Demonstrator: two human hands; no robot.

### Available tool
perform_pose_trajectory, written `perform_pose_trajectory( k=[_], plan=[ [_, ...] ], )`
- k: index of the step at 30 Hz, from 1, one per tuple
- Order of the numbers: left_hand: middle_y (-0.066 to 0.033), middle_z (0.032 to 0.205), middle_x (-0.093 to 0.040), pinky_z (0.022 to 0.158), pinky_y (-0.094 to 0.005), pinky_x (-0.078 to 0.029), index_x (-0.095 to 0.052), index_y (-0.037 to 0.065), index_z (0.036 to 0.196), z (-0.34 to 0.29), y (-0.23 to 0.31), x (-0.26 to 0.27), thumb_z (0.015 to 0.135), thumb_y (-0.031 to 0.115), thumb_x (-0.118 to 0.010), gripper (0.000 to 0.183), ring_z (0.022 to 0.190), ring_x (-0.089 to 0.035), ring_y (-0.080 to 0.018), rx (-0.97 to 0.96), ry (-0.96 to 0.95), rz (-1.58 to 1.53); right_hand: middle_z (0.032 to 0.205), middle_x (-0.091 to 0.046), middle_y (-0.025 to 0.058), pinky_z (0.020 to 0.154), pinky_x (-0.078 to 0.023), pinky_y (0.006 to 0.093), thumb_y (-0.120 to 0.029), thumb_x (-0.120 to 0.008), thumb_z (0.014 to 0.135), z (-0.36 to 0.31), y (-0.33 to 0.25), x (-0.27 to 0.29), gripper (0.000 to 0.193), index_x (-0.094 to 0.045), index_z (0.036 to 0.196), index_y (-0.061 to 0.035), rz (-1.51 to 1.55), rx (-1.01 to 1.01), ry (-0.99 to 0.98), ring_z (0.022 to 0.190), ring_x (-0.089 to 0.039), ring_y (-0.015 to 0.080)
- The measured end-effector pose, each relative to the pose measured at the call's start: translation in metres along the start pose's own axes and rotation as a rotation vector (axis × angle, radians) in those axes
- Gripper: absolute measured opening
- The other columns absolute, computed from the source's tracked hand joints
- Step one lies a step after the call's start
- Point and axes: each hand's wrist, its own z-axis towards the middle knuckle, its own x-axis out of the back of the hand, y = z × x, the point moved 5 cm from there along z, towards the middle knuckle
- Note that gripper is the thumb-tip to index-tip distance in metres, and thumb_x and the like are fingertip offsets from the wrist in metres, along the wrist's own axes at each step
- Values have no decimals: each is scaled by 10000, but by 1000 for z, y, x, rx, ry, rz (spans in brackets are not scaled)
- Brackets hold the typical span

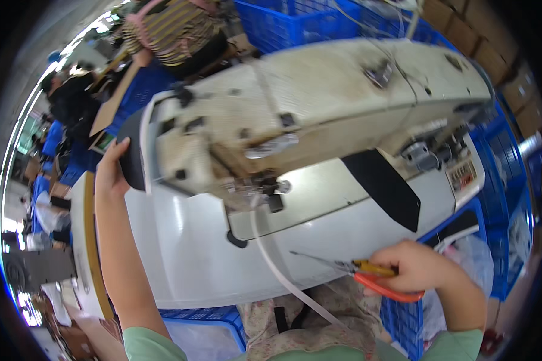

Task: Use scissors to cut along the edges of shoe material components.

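Black piece (135, 161), sewing machine (325, 90) alongside, blue crates (292, 27)

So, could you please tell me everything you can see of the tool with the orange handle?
The tool has two grips, one red-orange and one yellow, which look like plastic. Its slim grey metal part runs to a narrow tip pointing toward the picture's left, seen against the white tabletop. The right hand holds it by the grips; nothing else visibly touches it. Whether its ends are open or closed is too blurred to tell.
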Motion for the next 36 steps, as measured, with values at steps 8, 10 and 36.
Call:
perform_pose_trajectory(
  k=[8, 10, 36],
  plan=[
    [-115, 1068, -641, 805, -321, -540, -486, -26, 1237, -201, 15, 23, 759, 93, -698, 536, 906, -654, -186, -137, 155, 122, 643, -525, -13, 538, -383, 236, -214, -815, 736, 10, -34, -80, 308, -588, 852, -40, 75, 206, -86, 580, -426, 59],
    [-99, 1062, -647, 817, -315, -532, -507, -24, 1219, -257, -17, 29, 734, 80, -728, 543, 919, -648, -176, -87, 222, 43, 701, -592, 61, 596, -450, 278, -325, -746, 799, 21, -54, -100, 336, -576, 863, -42, -27, 293, 20, 613, -535, 134],
    [-51, 733, -625, 604, -242, -452, -550, -48, 1006, -361, -186, 3, 937, 231, -583, 289, 642, -561, -104, 70, 482, 341, 1023, -579, 106, 797, -498, 267, 12, -590, 878, 91, -62, -286, 214, -394, 957, -26, 587, 517, -7, 1034, -626, 187]
  ],
)
